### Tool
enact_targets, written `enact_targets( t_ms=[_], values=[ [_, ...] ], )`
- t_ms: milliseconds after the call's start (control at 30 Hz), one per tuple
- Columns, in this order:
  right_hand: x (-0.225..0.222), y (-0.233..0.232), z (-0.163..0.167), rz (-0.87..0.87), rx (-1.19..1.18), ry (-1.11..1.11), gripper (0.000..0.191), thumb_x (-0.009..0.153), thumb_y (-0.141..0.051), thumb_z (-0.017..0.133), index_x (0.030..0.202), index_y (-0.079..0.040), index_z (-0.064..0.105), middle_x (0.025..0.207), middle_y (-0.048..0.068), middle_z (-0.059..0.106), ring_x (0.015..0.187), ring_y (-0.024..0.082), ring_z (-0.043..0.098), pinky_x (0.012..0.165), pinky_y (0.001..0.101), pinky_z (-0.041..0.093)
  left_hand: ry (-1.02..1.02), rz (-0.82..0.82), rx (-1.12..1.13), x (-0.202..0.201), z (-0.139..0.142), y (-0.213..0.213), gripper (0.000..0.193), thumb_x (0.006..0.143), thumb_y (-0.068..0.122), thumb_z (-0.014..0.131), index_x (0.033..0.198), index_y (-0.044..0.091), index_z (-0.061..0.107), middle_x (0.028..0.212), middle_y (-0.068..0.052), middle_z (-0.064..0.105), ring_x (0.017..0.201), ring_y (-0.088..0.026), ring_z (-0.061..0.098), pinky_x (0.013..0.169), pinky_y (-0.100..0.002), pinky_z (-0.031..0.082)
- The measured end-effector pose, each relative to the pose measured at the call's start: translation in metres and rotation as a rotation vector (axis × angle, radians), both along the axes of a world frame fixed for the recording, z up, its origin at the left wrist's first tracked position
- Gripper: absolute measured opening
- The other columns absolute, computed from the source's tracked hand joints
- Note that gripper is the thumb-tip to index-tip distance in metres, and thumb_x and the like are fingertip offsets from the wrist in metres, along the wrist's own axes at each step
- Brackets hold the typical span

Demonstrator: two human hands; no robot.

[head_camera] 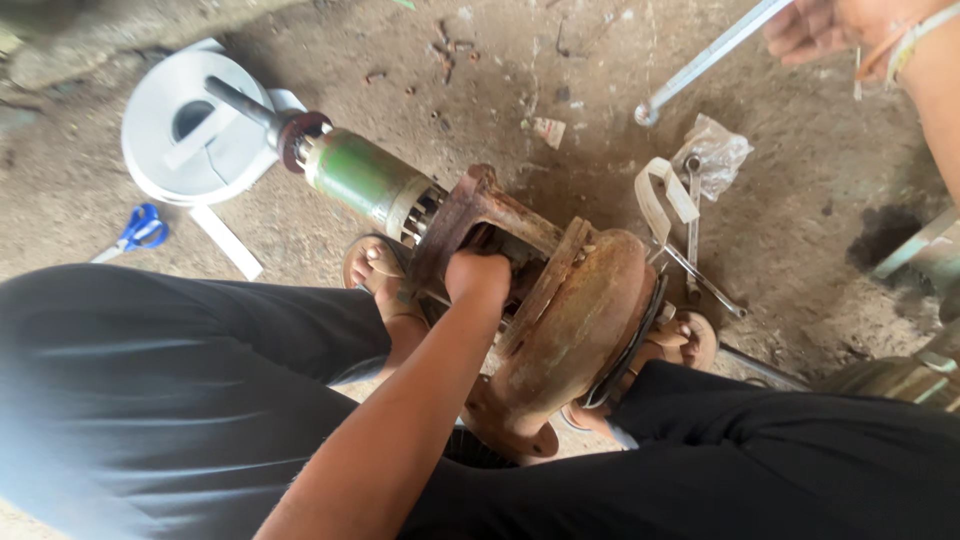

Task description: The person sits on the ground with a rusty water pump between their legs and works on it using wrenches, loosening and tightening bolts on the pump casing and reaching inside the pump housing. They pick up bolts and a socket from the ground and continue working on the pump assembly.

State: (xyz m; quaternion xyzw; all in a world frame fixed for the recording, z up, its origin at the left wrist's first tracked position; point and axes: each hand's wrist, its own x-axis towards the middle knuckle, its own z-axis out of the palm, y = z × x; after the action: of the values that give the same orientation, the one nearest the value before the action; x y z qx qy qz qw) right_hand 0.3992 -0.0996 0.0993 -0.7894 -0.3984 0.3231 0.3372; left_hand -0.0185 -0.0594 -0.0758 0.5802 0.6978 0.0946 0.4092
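Observation:
A rusty pump housing [580, 330] lies between my knees, with a green rotor and its shaft [360, 178] sticking out to the upper left. My left hand [478, 276] reaches into the opening of the rusty frame [470, 205], its fingers closed in a fist on a part I cannot see. At the top right, my right hand [812, 28], with a band on the wrist, grips the upper end of a long metal spanner [700, 66] that slants down to the ground.
A white round reel [165, 130] lies at the upper left, with blue-handled scissors [140, 228] below it. Several spanners [700, 270], a white strap [660, 200] and a crumpled plastic bag [718, 148] lie right of the pump. My sandalled feet [372, 265] rest on dirt beside it.

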Motion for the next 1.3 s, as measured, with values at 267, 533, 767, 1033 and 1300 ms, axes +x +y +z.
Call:
enact_targets(
  t_ms=[267,533,767,1033,1300],
  values=[
    [0.008,-0.03,0.004,-0.069,-0.033,0.113,0.033,0.115,-0.027,0.053,0.12,0.005,0.055,0.102,0.024,0.066,0.091,0.037,0.069,0.084,0.0496,0.06,0.166,-0.134,-0.074,0.009,-0.006,0.018,0.034,0.074,0.017,0.069,0.099,-0.005,0.076,0.11,-0.029,0.072,0.11,-0.043,0.07,0.097,-0.043,0.055],
    [0.024,-0.044,-0.009,-0.129,-0.131,-0.045,0.038,0.112,-0.024,0.057,0.126,0.011,0.057,0.105,0.033,0.068,0.091,0.042,0.072,0.076,0.0521,0.062,0.274,-0.408,-0.09,0.008,0.004,0.03,0.038,0.077,0.022,0.071,0.104,-0.004,0.073,0.116,-0.028,0.07,0.113,-0.04,0.068,0.097,-0.042,0.055],
    [0.033,-0.053,-0.014,-0.16,-0.166,-0.097,0.032,0.109,-0.018,0.061,0.122,0.012,0.059,0.102,0.034,0.069,0.086,0.043,0.073,0.071,0.0489,0.062,0.443,-1.094,0.008,0.007,0.039,0.04,0.027,0.084,0.018,0.068,0.101,-0.002,0.075,0.112,-0.024,0.072,0.105,-0.038,0.071,0.088,-0.045,0.057],
    [0.032,-0.063,-0.017,-0.192,-0.174,-0.006,0.033,0.105,-0.019,0.065,0.117,0.012,0.063,0.102,0.031,0.071,0.085,0.039,0.074,0.073,0.0472,0.063,0.414,-2.03,0.728,-0.009,0.061,0.05,0.024,0.083,0.013,0.065,0.102,-0.001,0.071,0.097,-0.021,0.067,0.084,-0.036,0.071,0.063,-0.044,0.059],
    [0.02,-0.064,-0.015,-0.254,-0.388,-0.043,0.037,0.103,-0.023,0.065,0.116,0.012,0.068,0.104,0.027,0.074,0.089,0.033,0.076,0.078,0.0401,0.064,0.344,-2.377,0.825,0.002,0.06,0.063,0.026,0.077,0.016,0.067,0.096,0.0,0.074,0.094,-0.019,0.066,0.082,-0.033,0.07,0.056,-0.044,0.056]
  ],
)
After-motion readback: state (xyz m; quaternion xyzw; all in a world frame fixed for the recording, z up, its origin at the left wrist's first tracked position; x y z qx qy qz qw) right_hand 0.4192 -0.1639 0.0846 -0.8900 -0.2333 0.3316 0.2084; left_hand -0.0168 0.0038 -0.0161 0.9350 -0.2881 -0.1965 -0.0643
